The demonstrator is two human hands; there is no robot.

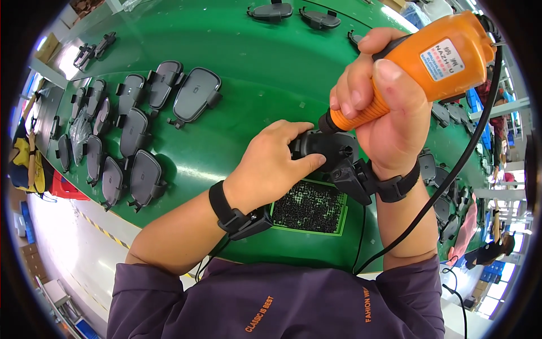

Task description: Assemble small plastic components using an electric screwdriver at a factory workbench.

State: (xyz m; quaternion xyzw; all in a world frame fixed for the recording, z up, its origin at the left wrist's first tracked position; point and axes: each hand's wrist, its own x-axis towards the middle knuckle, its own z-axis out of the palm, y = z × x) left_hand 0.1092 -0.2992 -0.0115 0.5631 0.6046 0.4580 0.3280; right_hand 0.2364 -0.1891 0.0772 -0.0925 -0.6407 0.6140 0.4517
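Observation:
My right hand (389,96) is wrapped around an orange electric screwdriver (418,59), tilted with its dark nose (326,121) down to the left. The nose meets the upper side of a black plastic phone holder (339,144). My left hand (271,158) grips that holder from the left, thumb and fingers around its end. The bit's tip cannot be made out, and my hands and the tool cover part of the holder. Just below lies a shallow green tray (307,230) full of small black screws (310,206).
Several dark grey phone holders (197,95) lie in rows on the green table (237,85) at the left. More holders (270,11) are at the far edge and along the right. A black cable (474,135) hangs from the screwdriver past my right forearm. A clear plastic bag (81,127) lies among the left holders.

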